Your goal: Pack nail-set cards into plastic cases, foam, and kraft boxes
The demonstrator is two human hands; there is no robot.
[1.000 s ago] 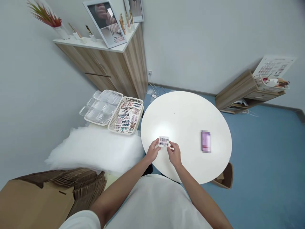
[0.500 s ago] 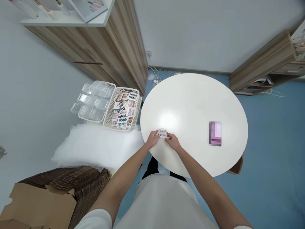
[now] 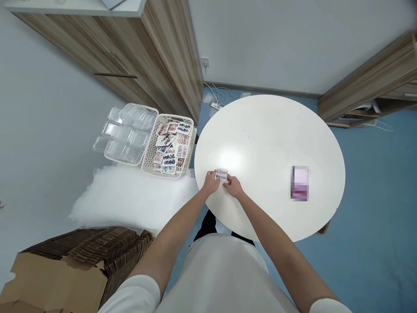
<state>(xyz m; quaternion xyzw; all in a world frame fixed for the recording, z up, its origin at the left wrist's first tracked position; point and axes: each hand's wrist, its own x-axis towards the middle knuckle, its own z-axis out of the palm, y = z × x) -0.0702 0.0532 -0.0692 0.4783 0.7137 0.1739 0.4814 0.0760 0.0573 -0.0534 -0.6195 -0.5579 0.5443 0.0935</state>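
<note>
A small white card of press-on nails point(image 3: 222, 174) is held low over the near left edge of the round white table point(image 3: 267, 143). My left hand point(image 3: 210, 183) pinches its left side and my right hand point(image 3: 232, 187) pinches its right side, fingers closed on it. The card shows several coloured nails in rows.
A cream basket point(image 3: 170, 145) of more nail cards and a basket of clear plastic boxes point(image 3: 126, 134) stand to the left. White foam sheets point(image 3: 130, 198) and flat cardboard point(image 3: 71, 265) lie nearer me. A blurred pink object point(image 3: 300, 183) rests on the table's right. Wooden cabinets point(image 3: 143, 61) line the wall.
My head has tipped further down, so the shelf top left the view. Both hands kept their grip on the nail card and drew it slightly closer to the table's near edge.
</note>
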